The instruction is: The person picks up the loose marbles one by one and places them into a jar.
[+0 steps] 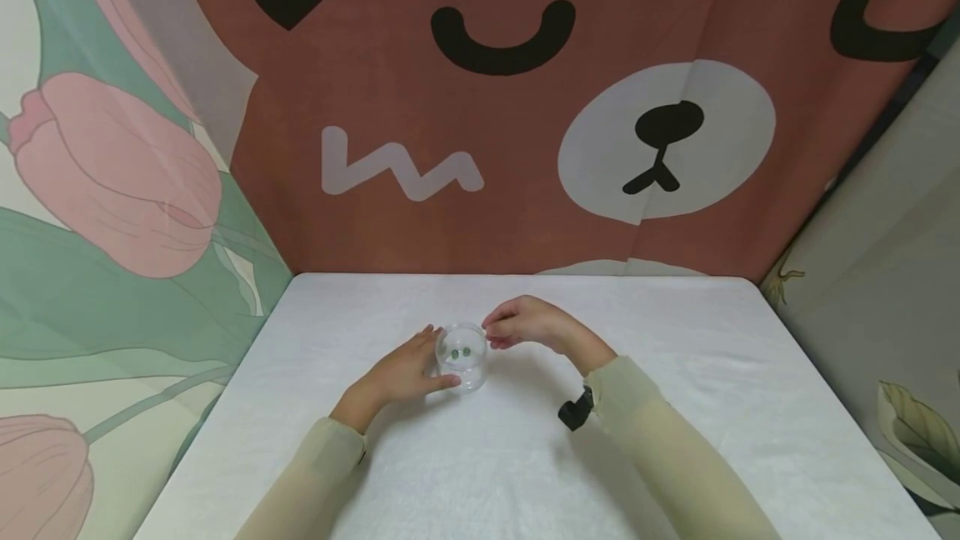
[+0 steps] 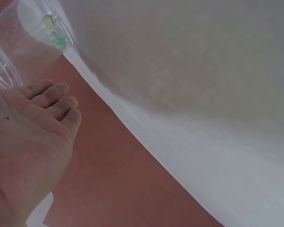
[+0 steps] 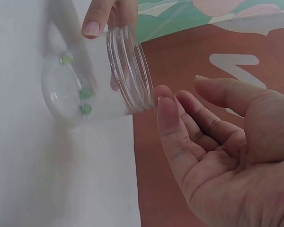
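Note:
A clear jar (image 1: pixel 472 373) with a threaded rim stands upright on the white table. Three small marbles lie on its bottom in the right wrist view: a green marble (image 3: pixel 85 93), another green marble (image 3: pixel 86 109) and a yellowish one (image 3: pixel 66 59). My left hand (image 1: pixel 405 369) holds the jar from the left, thumb on the near side and fingers toward the far side. Just right of the jar's mouth is my right hand (image 1: pixel 536 325), its fingers bent loosely and its thumb apart from them, with nothing visible between them.
The white table (image 1: pixel 375 465) runs back to a brown curtain (image 1: pixel 412 240) with a bear face. A flowered curtain (image 1: pixel 150 315) hangs along the left side, and a grey one (image 1: pixel 885 273) along the right. A black strap piece (image 1: pixel 576 411) sticks out from the right wrist.

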Demonstrator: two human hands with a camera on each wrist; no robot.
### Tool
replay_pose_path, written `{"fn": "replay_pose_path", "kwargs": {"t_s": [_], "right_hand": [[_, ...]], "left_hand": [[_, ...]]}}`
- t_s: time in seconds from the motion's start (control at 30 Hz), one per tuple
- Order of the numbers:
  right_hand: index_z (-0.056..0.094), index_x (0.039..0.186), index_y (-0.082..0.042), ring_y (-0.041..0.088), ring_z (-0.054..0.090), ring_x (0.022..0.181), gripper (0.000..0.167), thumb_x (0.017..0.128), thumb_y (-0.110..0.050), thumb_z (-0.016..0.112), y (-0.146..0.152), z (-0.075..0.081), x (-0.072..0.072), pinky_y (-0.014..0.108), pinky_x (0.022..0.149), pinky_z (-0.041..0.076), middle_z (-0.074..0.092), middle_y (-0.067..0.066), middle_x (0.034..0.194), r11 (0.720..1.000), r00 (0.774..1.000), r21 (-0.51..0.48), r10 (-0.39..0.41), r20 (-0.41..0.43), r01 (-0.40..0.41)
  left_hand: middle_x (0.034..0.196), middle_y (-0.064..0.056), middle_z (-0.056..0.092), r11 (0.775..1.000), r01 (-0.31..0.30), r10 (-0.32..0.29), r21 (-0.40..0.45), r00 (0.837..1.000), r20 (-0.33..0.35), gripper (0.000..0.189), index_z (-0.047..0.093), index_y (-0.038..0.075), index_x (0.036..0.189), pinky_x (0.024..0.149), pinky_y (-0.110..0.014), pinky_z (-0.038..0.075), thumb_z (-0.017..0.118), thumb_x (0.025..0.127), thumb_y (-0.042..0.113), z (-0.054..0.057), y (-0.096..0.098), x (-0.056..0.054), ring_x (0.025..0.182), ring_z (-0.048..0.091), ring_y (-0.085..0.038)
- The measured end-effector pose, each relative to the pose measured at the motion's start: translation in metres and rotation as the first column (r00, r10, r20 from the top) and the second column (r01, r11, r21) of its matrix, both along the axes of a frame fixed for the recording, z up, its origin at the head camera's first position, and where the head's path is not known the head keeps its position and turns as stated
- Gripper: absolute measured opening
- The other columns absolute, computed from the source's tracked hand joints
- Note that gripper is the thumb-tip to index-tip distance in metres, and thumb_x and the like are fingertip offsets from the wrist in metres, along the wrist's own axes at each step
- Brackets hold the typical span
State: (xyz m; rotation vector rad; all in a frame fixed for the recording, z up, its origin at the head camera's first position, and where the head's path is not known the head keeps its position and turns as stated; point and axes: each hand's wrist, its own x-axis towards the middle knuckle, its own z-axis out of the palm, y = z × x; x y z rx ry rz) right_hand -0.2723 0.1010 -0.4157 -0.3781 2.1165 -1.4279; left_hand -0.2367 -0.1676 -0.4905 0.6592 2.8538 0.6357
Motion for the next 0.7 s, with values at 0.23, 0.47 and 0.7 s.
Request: {"fn": "replay_pose_path", "kwargs": {"t_s": [0.23, 0.47, 0.7], "right_hand": [[0.069, 0.118, 0.003, 0.02, 0.072, 0.089, 0.027, 0.097, -0.013, 0.068, 0.017, -0.001, -0.001, 0.035, 0.088, 0.06, 0.073, 0.02, 0.108, 1.0, 1.0, 0.016, -0.013, 0.001, 0.013], [0.069, 0.118, 0.001, 0.022, 0.072, 0.091, 0.026, 0.097, -0.015, 0.068, 0.034, -0.003, 0.004, 0.035, 0.088, 0.06, 0.074, 0.011, 0.102, 0.999, 1.0, 0.038, -0.01, 0.003, 0.01], [0.067, 0.121, 0.002, 0.025, 0.072, 0.1, 0.029, 0.098, -0.015, 0.065, 0.055, -0.005, 0.011, 0.04, 0.091, 0.059, 0.071, 0.018, 0.114, 0.999, 1.0, 0.047, 0.008, 0.004, -0.008]], "left_hand": [[0.164, -0.015, 0.032, 1.0, -0.014, 0.015, -0.016, 1.0, 0.019, 0.102, 0.031, 0.007, 0.159, 0.123, -0.05, 0.026, 0.064, 0.086, 0.071, 0.001, 0.001, 0.0, 0.155, 0.022, -0.028], [0.164, -0.015, 0.03, 1.0, -0.017, 0.018, -0.021, 1.0, 0.017, 0.103, 0.03, 0.006, 0.159, 0.123, -0.049, 0.025, 0.063, 0.087, 0.071, 0.002, 0.001, 0.001, 0.155, 0.022, -0.028], [0.164, -0.015, 0.03, 1.0, -0.006, 0.006, -0.011, 1.0, 0.019, 0.102, 0.03, 0.006, 0.159, 0.123, -0.051, 0.025, 0.063, 0.087, 0.07, 0.002, 0.001, 0.002, 0.155, 0.021, -0.028]]}}
